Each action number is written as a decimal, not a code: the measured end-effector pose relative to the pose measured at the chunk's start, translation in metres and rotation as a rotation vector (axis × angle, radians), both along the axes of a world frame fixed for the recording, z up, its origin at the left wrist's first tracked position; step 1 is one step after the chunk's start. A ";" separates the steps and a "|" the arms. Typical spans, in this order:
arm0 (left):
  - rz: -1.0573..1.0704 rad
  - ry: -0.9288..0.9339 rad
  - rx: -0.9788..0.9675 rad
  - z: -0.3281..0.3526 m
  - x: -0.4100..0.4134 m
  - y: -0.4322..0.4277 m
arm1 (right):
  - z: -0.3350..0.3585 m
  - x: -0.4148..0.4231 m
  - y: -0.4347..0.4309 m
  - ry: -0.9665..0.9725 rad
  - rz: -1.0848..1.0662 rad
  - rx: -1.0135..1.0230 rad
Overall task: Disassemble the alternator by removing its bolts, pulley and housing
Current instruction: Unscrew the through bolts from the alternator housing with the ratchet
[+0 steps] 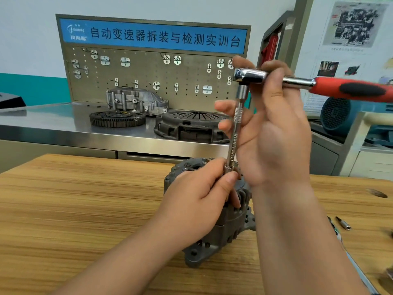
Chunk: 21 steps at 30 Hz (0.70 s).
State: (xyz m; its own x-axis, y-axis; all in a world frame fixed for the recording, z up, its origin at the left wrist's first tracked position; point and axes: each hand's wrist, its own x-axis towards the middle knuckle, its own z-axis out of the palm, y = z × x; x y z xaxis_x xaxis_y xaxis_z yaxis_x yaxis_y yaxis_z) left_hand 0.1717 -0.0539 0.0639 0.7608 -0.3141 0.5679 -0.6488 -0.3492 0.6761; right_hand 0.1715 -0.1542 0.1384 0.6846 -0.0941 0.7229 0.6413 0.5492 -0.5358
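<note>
A grey alternator (pixel 223 228) stands on the wooden table (pixel 85 199), mostly hidden behind my hands. A ratchet (pixel 350 88) with a red and black handle carries a long steel extension bar (pixel 235 135) that runs down to a socket on top of the alternator. My left hand (pixel 204 194) pinches the socket end of the bar against the alternator. My right hand (pixel 274 124) holds the ratchet head and the upper part of the bar, fingers wrapped round them. The bolt under the socket is hidden.
A small bit (pixel 343 223) and other tool parts lie on the table at the right. Behind stands a steel bench with a clutch cover (pixel 191 124), a ring gear (pixel 117 118), an aluminium housing (pixel 136 101) and a pegboard (pixel 148 77).
</note>
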 end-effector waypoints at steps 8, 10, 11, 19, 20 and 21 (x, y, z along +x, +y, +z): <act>0.039 0.042 0.037 0.000 0.003 -0.001 | 0.001 0.003 -0.004 -0.164 -0.395 -0.167; 0.064 0.035 0.029 0.000 0.002 -0.002 | 0.000 0.005 -0.002 -0.380 -0.744 -0.333; 0.067 0.036 0.020 0.001 0.002 -0.003 | -0.002 0.005 -0.001 -0.424 -0.825 -0.360; 0.019 -0.023 -0.011 0.000 -0.001 0.000 | -0.001 -0.002 0.005 -0.052 -0.249 -0.029; 0.017 -0.040 0.001 0.000 -0.002 0.000 | 0.000 -0.002 0.005 -0.016 -0.159 0.014; 0.012 -0.039 0.007 0.000 -0.002 0.001 | 0.000 -0.001 0.005 0.012 -0.079 0.045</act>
